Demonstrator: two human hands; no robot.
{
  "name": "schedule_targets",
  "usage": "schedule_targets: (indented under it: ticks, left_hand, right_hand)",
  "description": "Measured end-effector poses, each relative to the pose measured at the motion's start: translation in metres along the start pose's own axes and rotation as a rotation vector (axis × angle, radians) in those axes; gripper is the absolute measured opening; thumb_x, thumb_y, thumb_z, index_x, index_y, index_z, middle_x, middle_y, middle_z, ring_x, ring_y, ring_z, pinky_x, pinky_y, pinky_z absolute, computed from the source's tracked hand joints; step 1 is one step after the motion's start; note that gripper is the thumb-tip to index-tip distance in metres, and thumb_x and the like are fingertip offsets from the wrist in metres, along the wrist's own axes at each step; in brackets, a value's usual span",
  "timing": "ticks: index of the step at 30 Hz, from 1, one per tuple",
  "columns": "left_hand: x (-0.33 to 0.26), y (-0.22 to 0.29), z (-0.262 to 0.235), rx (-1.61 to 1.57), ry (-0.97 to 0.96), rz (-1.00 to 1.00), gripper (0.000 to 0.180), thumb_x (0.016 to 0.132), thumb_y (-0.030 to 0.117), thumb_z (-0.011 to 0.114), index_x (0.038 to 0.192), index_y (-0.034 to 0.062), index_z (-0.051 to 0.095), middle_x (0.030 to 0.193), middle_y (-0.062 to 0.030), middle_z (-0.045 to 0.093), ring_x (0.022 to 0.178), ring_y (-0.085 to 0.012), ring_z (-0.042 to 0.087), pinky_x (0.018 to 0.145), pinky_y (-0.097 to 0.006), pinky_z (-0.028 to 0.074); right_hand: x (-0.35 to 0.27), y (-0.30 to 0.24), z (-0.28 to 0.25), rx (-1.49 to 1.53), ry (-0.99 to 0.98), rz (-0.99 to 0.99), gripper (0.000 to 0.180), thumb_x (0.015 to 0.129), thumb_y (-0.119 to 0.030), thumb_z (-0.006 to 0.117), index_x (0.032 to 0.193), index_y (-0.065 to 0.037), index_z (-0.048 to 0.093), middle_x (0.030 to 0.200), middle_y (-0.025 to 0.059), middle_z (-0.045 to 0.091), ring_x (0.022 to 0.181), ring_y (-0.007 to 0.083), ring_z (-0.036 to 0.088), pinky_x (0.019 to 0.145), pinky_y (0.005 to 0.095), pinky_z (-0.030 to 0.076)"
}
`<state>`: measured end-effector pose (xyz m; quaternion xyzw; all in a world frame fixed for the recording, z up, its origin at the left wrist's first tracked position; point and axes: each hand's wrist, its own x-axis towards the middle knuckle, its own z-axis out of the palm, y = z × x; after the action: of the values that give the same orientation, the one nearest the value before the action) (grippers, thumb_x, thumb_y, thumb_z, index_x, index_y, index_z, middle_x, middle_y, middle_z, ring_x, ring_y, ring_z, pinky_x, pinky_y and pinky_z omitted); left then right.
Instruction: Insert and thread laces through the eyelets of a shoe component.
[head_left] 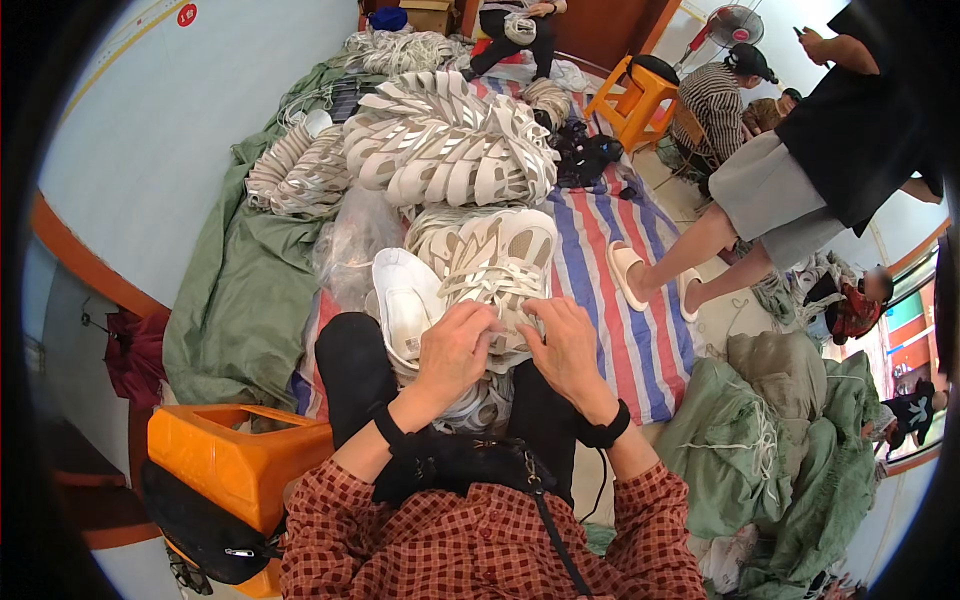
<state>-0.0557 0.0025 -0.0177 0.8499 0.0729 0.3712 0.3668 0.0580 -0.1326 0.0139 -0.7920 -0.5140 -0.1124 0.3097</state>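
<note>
My left hand (pixel 458 342) has its fingers curled together at the near end of a beige-and-white shoe upper (pixel 503 255). Opposite it, my right hand (pixel 566 345) bends its fingers inward at the same upper, close to its pale laces (pixel 495 283). What is between the fingertips of each hand is too small to make out. A white shoe-shaped piece (pixel 408 300) lies just left of the upper, beside my left wrist. More uppers are stacked behind it, and some grey-white ones (pixel 475 405) show below my hands, between my knees.
A large bundle of uppers (pixel 445 145) lies ahead, with another bundle (pixel 300 170) to its left on green sheeting (pixel 240 270). Orange stools stand at near left (pixel 225 450) and far right (pixel 632 105). A person in grey shorts (pixel 770 185) stands on the striped sheet (pixel 640 345). Green sacks (pixel 725 440) lie right.
</note>
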Motion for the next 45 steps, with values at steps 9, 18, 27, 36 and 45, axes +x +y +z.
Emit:
schedule_targets:
  ticks: [9,18,27,36,45]
  left_hand:
    - [0.003,0.003,0.006,0.095,-0.128,0.053,0.017,0.073,-0.005,0.063,0.087,0.0053,0.061,0.089,-0.0074,0.063,0.085,-0.0284,0.060,0.070,-0.035,0.050]
    - [0.007,0.008,-0.006,-0.094,-0.100,-0.223,0.011,0.078,-0.004,0.062,0.087,0.0021,0.062,0.084,-0.0102,0.058,0.070,-0.0238,0.060,0.064,-0.032,0.048]
    - [0.021,-0.005,-0.015,0.016,-0.070,-0.253,0.011,0.078,0.000,0.066,0.088,0.0031,0.064,0.080,-0.0057,0.059,0.068,-0.0156,0.057,0.063,-0.028,0.047]
    - [0.055,0.002,0.012,0.410,-0.263,0.060,0.005,0.077,0.004,0.061,0.081,0.0047,0.060,0.080,-0.0123,0.059,0.075,-0.0338,0.061,0.065,-0.042,0.049]
    - [0.051,0.001,0.026,0.364,-0.298,-0.063,0.010,0.078,0.002,0.056,0.087,0.0057,0.059,0.082,-0.0132,0.060,0.081,-0.0344,0.062,0.069,-0.045,0.049]
  right_hand:
    - [0.004,0.025,0.029,0.063,-0.017,0.043,0.011,0.082,-0.006,0.062,0.093,-0.007,0.063,0.084,0.0107,0.064,0.083,0.0307,0.059,0.074,0.0406,0.043]
    - [0.030,0.022,0.017,-0.086,-0.221,-0.138,0.017,0.077,-0.012,0.067,0.090,-0.010,0.056,0.087,0.0075,0.054,0.090,0.0263,0.055,0.076,0.0384,0.035]
    - [0.085,0.005,0.009,0.750,0.117,0.202,0.008,0.083,-0.003,0.066,0.086,-0.001,0.059,0.075,0.0030,0.061,0.064,0.0125,0.057,0.059,0.0279,0.044]
    - [0.049,0.032,-0.007,1.143,0.221,0.343,0.013,0.087,-0.003,0.068,0.094,-0.001,0.057,0.081,0.0007,0.061,0.067,0.0061,0.058,0.061,0.0191,0.047]
    - [0.024,0.038,-0.004,1.044,0.255,0.428,0.018,0.087,-0.005,0.067,0.102,-0.001,0.058,0.083,0.0051,0.063,0.069,0.0129,0.063,0.062,0.0262,0.050]
